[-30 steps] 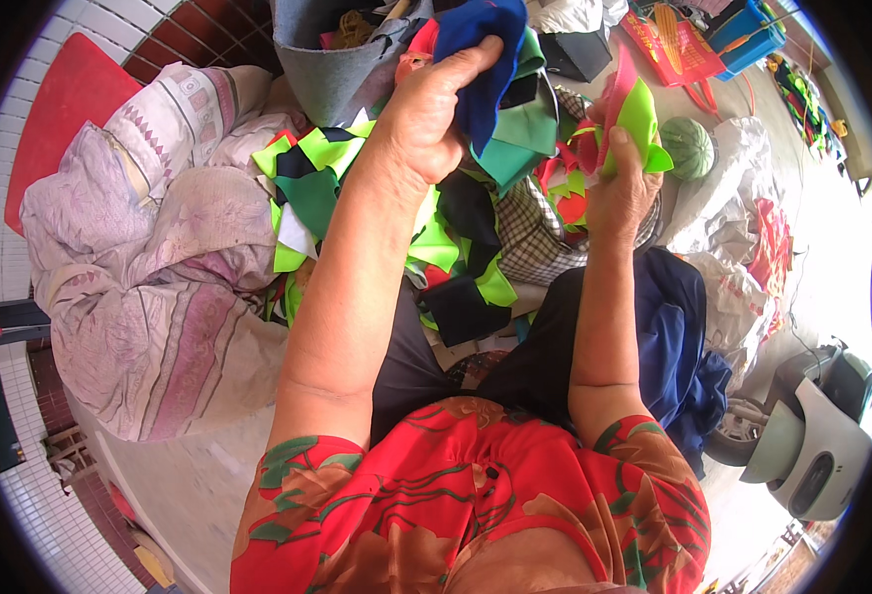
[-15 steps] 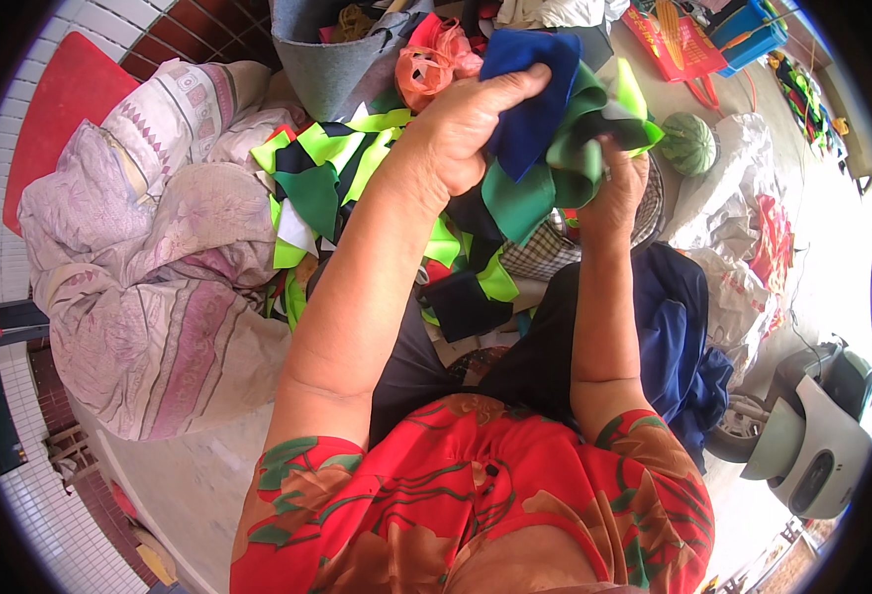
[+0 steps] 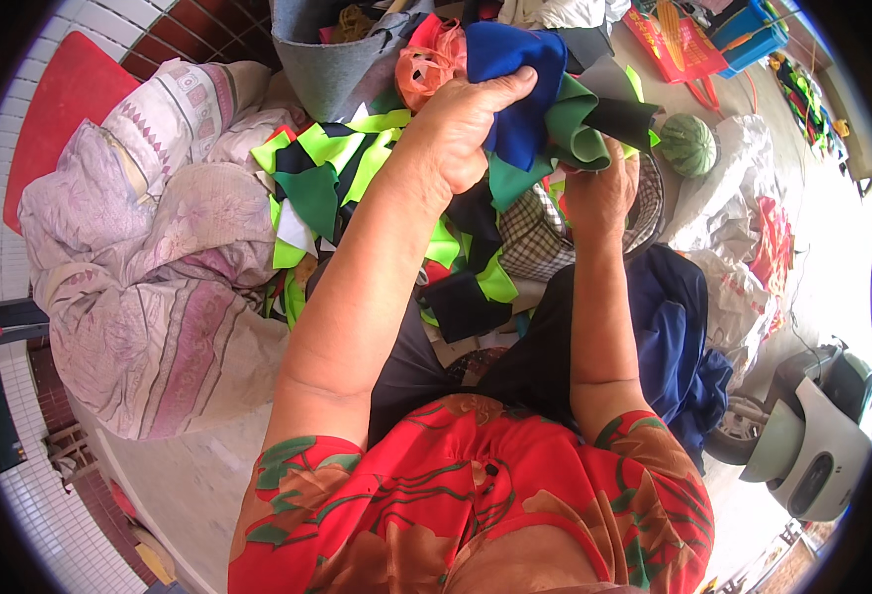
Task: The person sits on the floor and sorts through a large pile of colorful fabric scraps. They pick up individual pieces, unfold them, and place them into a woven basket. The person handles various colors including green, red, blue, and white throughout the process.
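Observation:
My left hand (image 3: 461, 129) pinches a blue fabric piece (image 3: 520, 54), its thumb lying on top of the cloth. Close beside it, my right hand (image 3: 602, 193) is closed on a curled green fabric piece (image 3: 577, 127); a dark fabric piece (image 3: 622, 119) sticks out past it to the right. The fingers of the right hand are partly hidden behind the cloth. Below both hands stands a checked cloth-lined basket (image 3: 533, 238) with scraps inside. A heap of neon-yellow, green, black and white fabric scraps (image 3: 357, 163) spreads to the left, near my left forearm.
A grey felt-like bin (image 3: 327, 59) and a coral plastic bag (image 3: 431, 64) stand at the far side. Patterned bedding (image 3: 169, 267) is bundled on the left. To the right lie a watermelon (image 3: 688, 144), white sacking (image 3: 728, 188) and dark blue cloth (image 3: 674, 327); a grey-white machine (image 3: 822, 445) sits lower right.
The blue piece has shifted slightly left and up with my left hand. My right hand has dropped a little, and the green and dark pieces have fanned out; less neon yellow shows there.

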A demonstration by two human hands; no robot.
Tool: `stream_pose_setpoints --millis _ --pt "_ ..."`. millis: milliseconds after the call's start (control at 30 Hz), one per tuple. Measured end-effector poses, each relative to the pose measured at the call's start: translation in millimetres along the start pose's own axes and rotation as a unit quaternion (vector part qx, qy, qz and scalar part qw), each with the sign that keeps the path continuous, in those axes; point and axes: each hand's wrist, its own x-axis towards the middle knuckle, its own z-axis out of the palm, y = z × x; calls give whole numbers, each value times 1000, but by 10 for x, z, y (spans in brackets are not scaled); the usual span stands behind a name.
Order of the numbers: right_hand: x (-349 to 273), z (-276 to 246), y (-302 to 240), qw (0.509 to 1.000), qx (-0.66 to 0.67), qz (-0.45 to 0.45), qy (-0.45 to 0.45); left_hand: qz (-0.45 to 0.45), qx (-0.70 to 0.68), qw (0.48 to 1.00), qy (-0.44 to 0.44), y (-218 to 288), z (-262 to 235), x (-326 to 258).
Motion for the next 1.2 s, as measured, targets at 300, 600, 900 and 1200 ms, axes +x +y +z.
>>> stream_pose_setpoints --millis 300,600,900,1200 --pt "19 133 -108 821 528 213 -46 77 215 973 -9 -115 71 -32" --pt "14 102 -182 891 390 232 -22 -3 296 951 -83 -105 100 -75" --pt "-87 366 -31 674 629 385 40 115 376 919 18 -82 -180 93" --pt "-193 529 -157 486 711 508 -18 187 356 912 84 163 -266 32"
